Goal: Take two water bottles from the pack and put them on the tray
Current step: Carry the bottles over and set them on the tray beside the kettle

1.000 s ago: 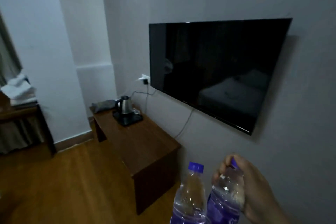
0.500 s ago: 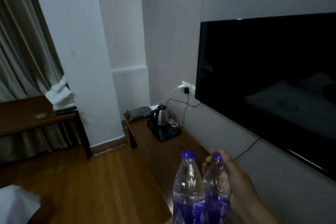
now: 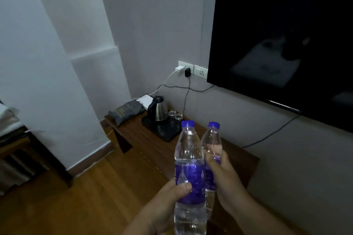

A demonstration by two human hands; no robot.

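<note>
Wooden desk [image 3: 191, 150] beside grey wall [image 3: 152, 25]

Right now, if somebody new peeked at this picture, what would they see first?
Probably the two water bottles with purple labels and caps, held up close to the camera: the left hand grips the nearer bottle, and the right hand grips the farther bottle. Next comes the big dark TV on the wall at right. Beyond the bottles, a kettle stands on a black tray on the wooden table.
</note>
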